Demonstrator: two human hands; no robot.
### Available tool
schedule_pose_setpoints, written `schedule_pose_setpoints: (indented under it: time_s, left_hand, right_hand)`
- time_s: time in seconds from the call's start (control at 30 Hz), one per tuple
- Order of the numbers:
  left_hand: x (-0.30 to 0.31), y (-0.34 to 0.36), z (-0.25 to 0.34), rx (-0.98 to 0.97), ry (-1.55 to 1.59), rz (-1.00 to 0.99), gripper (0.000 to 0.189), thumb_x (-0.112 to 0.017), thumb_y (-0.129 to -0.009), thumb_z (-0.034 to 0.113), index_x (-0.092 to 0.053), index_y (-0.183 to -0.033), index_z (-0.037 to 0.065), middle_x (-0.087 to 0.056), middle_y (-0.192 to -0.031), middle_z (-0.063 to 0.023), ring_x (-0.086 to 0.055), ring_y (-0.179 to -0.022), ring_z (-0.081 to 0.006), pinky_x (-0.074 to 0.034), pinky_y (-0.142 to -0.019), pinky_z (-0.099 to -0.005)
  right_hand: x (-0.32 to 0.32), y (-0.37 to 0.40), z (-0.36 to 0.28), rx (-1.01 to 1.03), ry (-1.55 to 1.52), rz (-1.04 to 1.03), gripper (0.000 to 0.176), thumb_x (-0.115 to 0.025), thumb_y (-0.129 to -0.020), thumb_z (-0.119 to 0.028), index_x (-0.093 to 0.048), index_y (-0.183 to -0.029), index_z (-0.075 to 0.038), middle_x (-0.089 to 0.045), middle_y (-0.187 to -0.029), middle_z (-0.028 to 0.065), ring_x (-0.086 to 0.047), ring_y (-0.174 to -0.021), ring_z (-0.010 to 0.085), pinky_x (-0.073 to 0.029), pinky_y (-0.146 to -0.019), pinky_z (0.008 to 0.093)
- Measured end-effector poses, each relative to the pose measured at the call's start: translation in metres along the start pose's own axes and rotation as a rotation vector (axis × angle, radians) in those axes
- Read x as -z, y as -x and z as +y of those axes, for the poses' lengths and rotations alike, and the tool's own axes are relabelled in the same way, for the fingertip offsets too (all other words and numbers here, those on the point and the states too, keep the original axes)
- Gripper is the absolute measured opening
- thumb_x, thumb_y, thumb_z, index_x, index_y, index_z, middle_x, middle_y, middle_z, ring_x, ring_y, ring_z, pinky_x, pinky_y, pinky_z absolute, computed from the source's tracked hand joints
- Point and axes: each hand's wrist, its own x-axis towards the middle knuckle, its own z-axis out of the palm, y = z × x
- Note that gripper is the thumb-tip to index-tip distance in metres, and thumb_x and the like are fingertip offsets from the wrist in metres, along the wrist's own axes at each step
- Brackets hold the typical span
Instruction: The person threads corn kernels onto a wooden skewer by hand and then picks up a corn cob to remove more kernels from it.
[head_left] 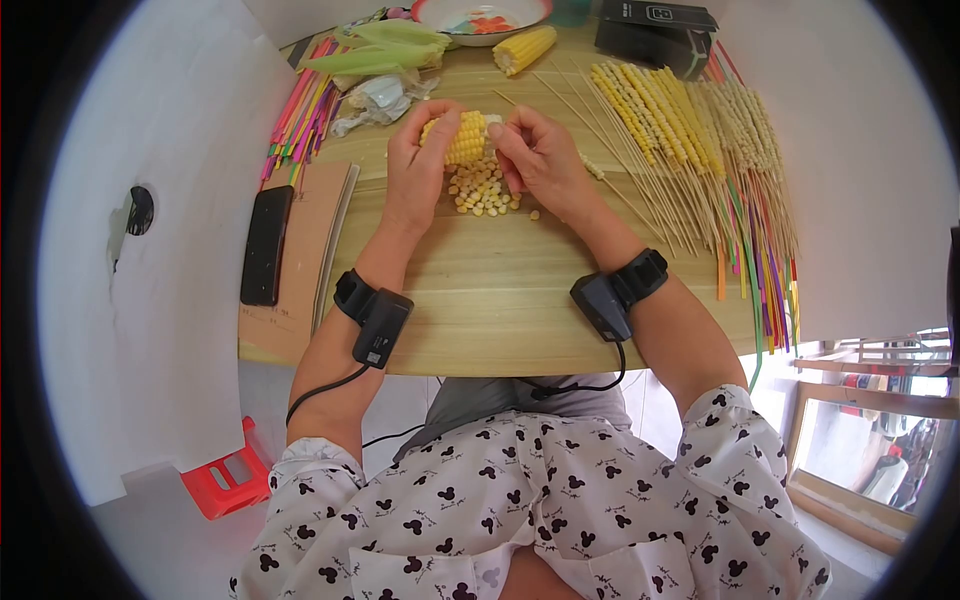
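Note:
My left hand (420,155) is wrapped round a piece of yellow corn cob (466,140), held over the table. At the cob's pale right end is my right hand (535,155), its fingers bent and pressed together; whatever is between them is too small to make out. Loose corn kernels (483,190) lie in a heap on the wooden table (480,290) just below both hands. A thin stick with a few kernels on its end (592,167) lies beside my right hand.
Skewers threaded with yellow kernels (655,110) and paler ones (740,130) lie at the right. Behind are another cob (525,50), a bowl (481,38), husks (385,50) and a black box (655,40). Coloured strips (305,100), a phone (267,245) and a notebook (310,240) lie left.

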Motion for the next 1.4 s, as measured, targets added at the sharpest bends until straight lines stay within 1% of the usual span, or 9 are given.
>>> schedule_pose_setpoints:
  time_s: [0.13, 0.27, 0.53, 0.73, 0.87, 1.17, 1.27, 1.33, 1.4]
  left_hand:
    - [0.000, 0.000, -0.001, -0.012, -0.015, 0.006, 0.020, -0.054, -0.096, 0.020, -0.063, -0.104, 0.003, -0.060, -0.097, 0.0010, -0.052, -0.090, -0.0067, -0.042, -0.082, -0.0223]
    - [0.002, -0.002, -0.004, -0.035, -0.006, -0.025, 0.020, -0.055, -0.096, 0.019, -0.062, -0.107, 0.003, -0.060, -0.098, -0.0001, -0.053, -0.091, -0.0068, -0.043, -0.081, -0.0225]
    - [0.003, -0.003, -0.004, -0.070, -0.061, -0.029, 0.022, -0.054, -0.094, 0.016, -0.060, -0.110, 0.003, -0.060, -0.103, -0.0016, -0.055, -0.094, -0.0079, -0.044, -0.084, -0.0234]
    - [0.004, -0.003, -0.006, -0.015, 0.003, -0.022, 0.024, -0.055, -0.093, 0.016, -0.061, -0.111, 0.002, -0.061, -0.102, -0.0031, -0.057, -0.093, -0.0086, -0.046, -0.082, -0.0235]
    - [0.004, -0.004, -0.008, 0.022, 0.051, -0.013, 0.023, -0.055, -0.092, 0.015, -0.061, -0.111, 0.002, -0.062, -0.102, -0.0033, -0.058, -0.091, -0.0089, -0.047, -0.080, -0.0236]
    - [0.005, -0.005, -0.012, 0.020, 0.036, -0.010, 0.023, -0.056, -0.091, 0.014, -0.061, -0.110, 0.002, -0.062, -0.101, -0.0031, -0.058, -0.091, -0.0088, -0.047, -0.080, -0.0234]
    - [0.004, -0.004, -0.009, 0.028, 0.030, -0.007, 0.023, -0.056, -0.091, 0.014, -0.061, -0.110, 0.002, -0.062, -0.101, -0.0028, -0.057, -0.091, -0.0086, -0.046, -0.081, -0.0232]
    - [0.004, -0.004, -0.009, 0.026, 0.024, -0.009, 0.023, -0.056, -0.091, 0.013, -0.061, -0.109, 0.002, -0.062, -0.101, -0.0026, -0.056, -0.092, -0.0085, -0.045, -0.082, -0.0232]
    - [0.005, -0.004, -0.009, -0.094, -0.113, -0.041, 0.023, -0.055, -0.090, 0.013, -0.061, -0.109, 0.002, -0.062, -0.102, -0.0023, -0.055, -0.093, -0.0085, -0.045, -0.083, -0.0236]
  right_hand:
    - [0.000, 0.000, 0.000, -0.047, -0.054, 0.006, 0.026, -0.061, -0.096, -0.021, -0.047, -0.079, -0.007, -0.054, -0.060, -0.0003, -0.051, -0.046, 0.0046, -0.038, -0.040, 0.0192]
    - [-0.001, -0.001, 0.001, -0.041, -0.069, 0.021, 0.025, -0.062, -0.095, -0.020, -0.048, -0.080, -0.007, -0.056, -0.061, -0.0003, -0.053, -0.048, 0.0046, -0.038, -0.041, 0.0186]
    - [0.000, -0.002, 0.001, -0.056, -0.145, 0.049, 0.016, -0.063, -0.089, -0.010, -0.048, -0.084, -0.006, -0.059, -0.068, 0.0015, -0.060, -0.053, 0.0073, -0.044, -0.043, 0.0191]
    - [0.001, -0.002, 0.002, -0.072, -0.133, 0.030, 0.013, -0.061, -0.084, -0.004, -0.048, -0.085, -0.004, -0.059, -0.069, 0.0027, -0.062, -0.055, 0.0089, -0.045, -0.044, 0.0198]
    - [0.001, -0.002, 0.002, -0.084, -0.126, 0.035, 0.013, -0.061, -0.084, -0.003, -0.048, -0.085, -0.004, -0.059, -0.069, 0.0030, -0.062, -0.055, 0.0091, -0.046, -0.044, 0.0203]
    - [0.001, -0.002, 0.003, -0.088, -0.065, 0.046, 0.014, -0.062, -0.087, -0.011, -0.050, -0.085, -0.004, -0.059, -0.070, 0.0030, -0.059, -0.052, 0.0075, -0.043, -0.043, 0.0203]
    - [0.001, -0.002, 0.004, -0.081, -0.055, 0.048, 0.020, -0.066, -0.089, -0.016, -0.050, -0.082, -0.005, -0.058, -0.067, 0.0015, -0.056, -0.050, 0.0065, -0.041, -0.042, 0.0201]
    - [0.000, -0.001, 0.004, -0.060, -0.023, 0.055, 0.031, -0.071, -0.088, -0.024, -0.048, -0.078, -0.006, -0.054, -0.063, -0.0005, -0.052, -0.048, 0.0051, -0.039, -0.041, 0.0203]
    - [0.001, -0.001, 0.005, -0.044, 0.022, 0.059, 0.035, -0.073, -0.088, -0.028, -0.047, -0.076, -0.007, -0.053, -0.061, -0.0013, -0.051, -0.047, 0.0047, -0.039, -0.041, 0.0205]
